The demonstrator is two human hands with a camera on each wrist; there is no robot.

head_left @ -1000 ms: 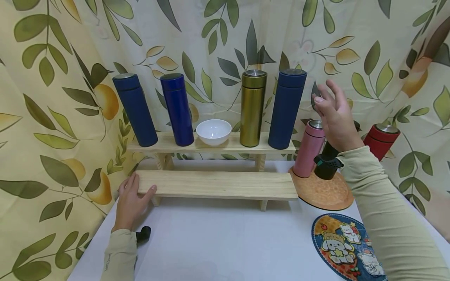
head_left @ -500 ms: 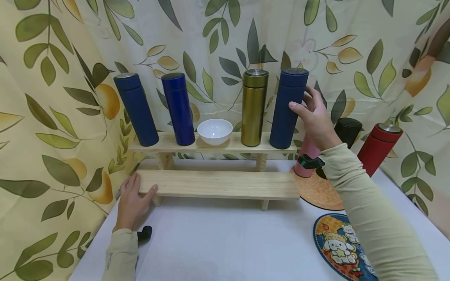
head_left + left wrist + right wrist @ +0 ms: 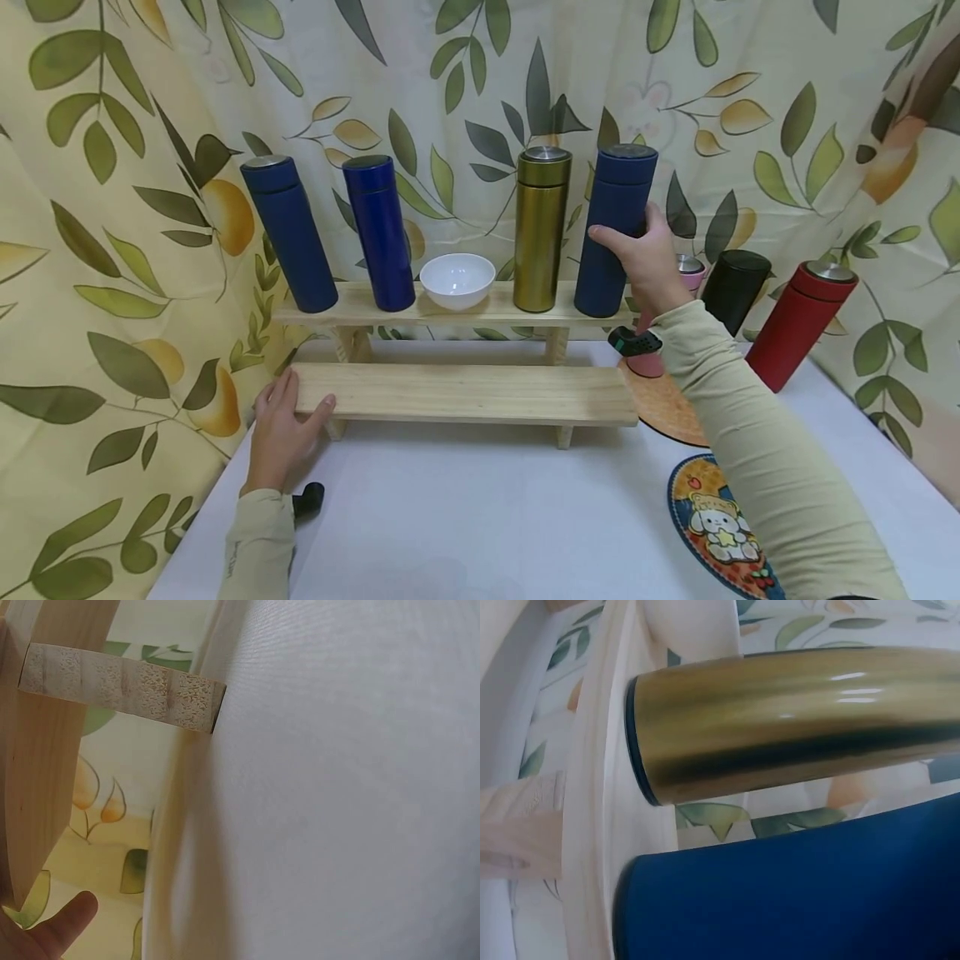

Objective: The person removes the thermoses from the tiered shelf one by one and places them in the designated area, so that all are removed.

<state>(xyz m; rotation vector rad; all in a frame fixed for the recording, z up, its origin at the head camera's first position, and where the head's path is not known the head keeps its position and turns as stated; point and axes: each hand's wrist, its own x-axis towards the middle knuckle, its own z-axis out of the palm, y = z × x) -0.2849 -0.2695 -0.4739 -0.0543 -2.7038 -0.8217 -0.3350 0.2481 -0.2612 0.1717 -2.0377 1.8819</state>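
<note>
My right hand (image 3: 649,260) holds the dark blue thermos (image 3: 617,200) at the right end of the upper shelf. The thumb lies across its front and the fingers go behind it. In the right wrist view the blue thermos (image 3: 795,892) stands with its base on the shelf board, apart from the gold thermos (image 3: 795,724). My left hand (image 3: 283,433) rests on the left end of the lower wooden board (image 3: 465,396), fingers on the end and thumb spread toward the front edge. The left wrist view shows the shelf's leg (image 3: 120,686) and one digit.
Along the upper shelf (image 3: 487,315) stand two more blue thermoses (image 3: 292,242), a white bowl (image 3: 457,282) and the gold thermos. Pink (image 3: 647,365), black (image 3: 738,287) and red (image 3: 802,325) thermoses are at the right, near a round orange mat (image 3: 671,408). A cartoon mat (image 3: 720,525) lies nearer.
My right hand has come left from above the pink thermos to the right-hand blue thermos, then slid lower along it and closed round it. The left hand has stayed put.
</note>
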